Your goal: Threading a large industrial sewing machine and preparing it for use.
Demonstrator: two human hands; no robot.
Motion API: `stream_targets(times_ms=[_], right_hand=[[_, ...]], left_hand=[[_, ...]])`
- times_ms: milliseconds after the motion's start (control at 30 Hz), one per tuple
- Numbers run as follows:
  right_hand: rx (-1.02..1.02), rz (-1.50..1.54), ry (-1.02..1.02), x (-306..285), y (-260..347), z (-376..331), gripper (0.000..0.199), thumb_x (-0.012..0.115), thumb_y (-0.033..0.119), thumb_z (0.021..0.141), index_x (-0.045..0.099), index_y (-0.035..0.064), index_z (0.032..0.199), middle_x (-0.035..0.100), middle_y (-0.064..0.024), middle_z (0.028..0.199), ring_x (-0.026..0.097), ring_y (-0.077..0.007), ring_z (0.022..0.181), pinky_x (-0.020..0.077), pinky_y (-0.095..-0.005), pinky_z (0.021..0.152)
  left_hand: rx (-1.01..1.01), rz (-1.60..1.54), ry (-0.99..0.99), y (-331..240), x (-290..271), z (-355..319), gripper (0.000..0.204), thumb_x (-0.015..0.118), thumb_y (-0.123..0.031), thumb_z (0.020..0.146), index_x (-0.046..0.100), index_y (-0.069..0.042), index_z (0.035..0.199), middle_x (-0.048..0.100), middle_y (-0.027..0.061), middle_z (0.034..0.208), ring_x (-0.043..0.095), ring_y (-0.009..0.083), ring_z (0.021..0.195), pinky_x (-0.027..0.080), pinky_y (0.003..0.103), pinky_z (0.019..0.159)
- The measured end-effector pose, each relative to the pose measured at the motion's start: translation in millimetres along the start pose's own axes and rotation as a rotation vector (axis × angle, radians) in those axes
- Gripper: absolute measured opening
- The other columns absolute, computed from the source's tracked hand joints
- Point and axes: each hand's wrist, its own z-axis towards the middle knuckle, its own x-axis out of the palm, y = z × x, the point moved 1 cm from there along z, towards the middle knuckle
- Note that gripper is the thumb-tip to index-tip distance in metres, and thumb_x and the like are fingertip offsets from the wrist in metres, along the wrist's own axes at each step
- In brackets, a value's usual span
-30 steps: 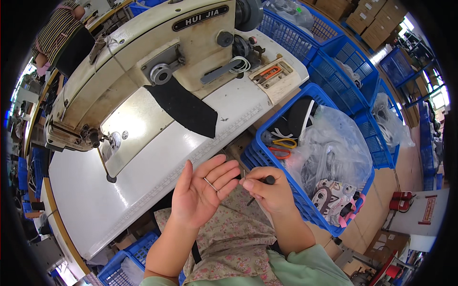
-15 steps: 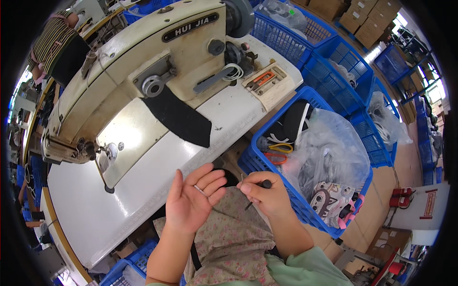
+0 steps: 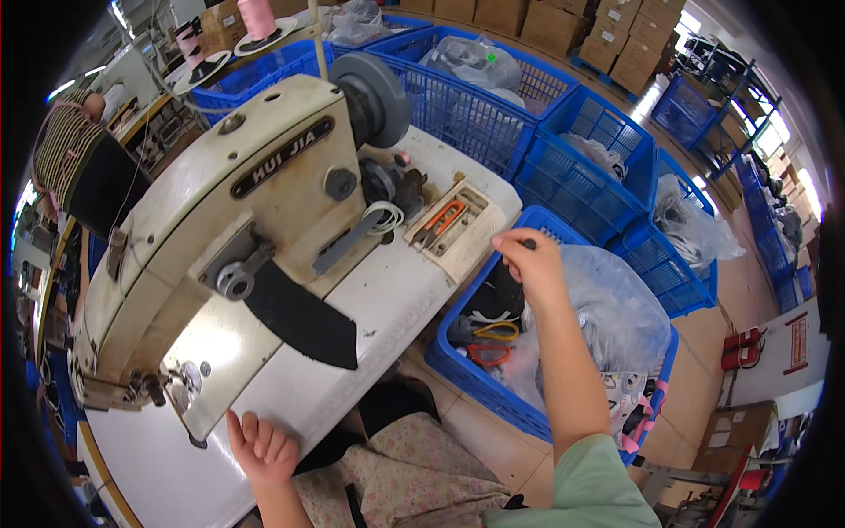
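Note:
My right hand (image 3: pixel 533 268) is raised over the blue basket, close to the right end of the sewing machine table. Its fingers are closed on a screwdriver, whose black handle end (image 3: pixel 529 245) pokes out; the rest of it is hidden. Thumb and forefinger are pinched together, and I cannot make out what is between them. Near the table's front edge, my left hand (image 3: pixel 266 451) has its palm up and its fingers loosely curled, with nothing visible in it. The cream sewing machine (image 3: pixel 202 176) stands beyond, a black strip (image 3: pixel 304 321) hanging from its arm.
An orange-handled tool (image 3: pixel 440 220) lies in the tray (image 3: pixel 475 231) at the table's right end. The blue basket (image 3: pixel 493 400) holds yellow-handled scissors (image 3: pixel 497 331), orange-handled scissors (image 3: pixel 487 354) and a clear plastic bag (image 3: pixel 607 290). More blue crates (image 3: pixel 585 176) stand behind.
My right hand has moved up and right with the screwdriver, from beside my left hand to the tray end. My left hand has gone down and left, its fingers curling. The view has shifted.

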Motion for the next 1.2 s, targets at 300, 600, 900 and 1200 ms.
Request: stream_targets(times_ms=[300,600,900,1200], right_hand=[[-0.168,-0.299,0.077,-8,-6,95,0.018,0.07,0.017,0.072,0.068,-0.0004,0.079,0.062,-0.0051,0.066,0.054,-0.0103,0.061,0.042,-0.0252,0.055],[-0.124,-0.69,0.221,-1,2,134,0.025,0.074,0.025,0.066,0.07,0.0027,0.077,0.064,-0.0081,0.067,0.059,-0.0154,0.064,0.0449,-0.027,0.06],[0.029,-0.783,0.38,5,9,147,0.027,0.075,0.026,0.063,0.068,0.0025,0.073,0.063,-0.0104,0.063,0.059,-0.02,0.059,0.0462,-0.0309,0.058],[-0.005,-0.972,0.416,10,10,155,0.033,0.074,0.03,0.06,0.069,0.003,0.078,0.065,-0.0154,0.075,0.062,-0.0263,0.071,0.0481,-0.0349,0.065]], left_hand=[[-0.067,0.154,0.112,-9,-11,2,0.054,0.02,-0.053,0.095,0.039,-0.009,0.068,0.033,0.0022,0.051,0.028,0.0121,0.039,0.025,0.025,0.038],[-0.049,0.183,-0.065,9,20,11,0.051,0.035,-0.047,0.094,0.044,-0.011,0.059,0.038,-0.0002,0.045,0.033,0.0091,0.035,0.025,0.022,0.034],[-0.046,0.175,-0.06,9,23,9,0.052,0.031,-0.046,0.096,0.047,-0.009,0.064,0.038,0.0004,0.045,0.031,0.0106,0.036,0.024,0.023,0.036],[-0.038,0.149,-0.066,12,28,12,0.052,0.03,-0.045,0.096,0.047,-0.008,0.064,0.039,0.0006,0.046,0.032,0.0103,0.035,0.025,0.023,0.035]])
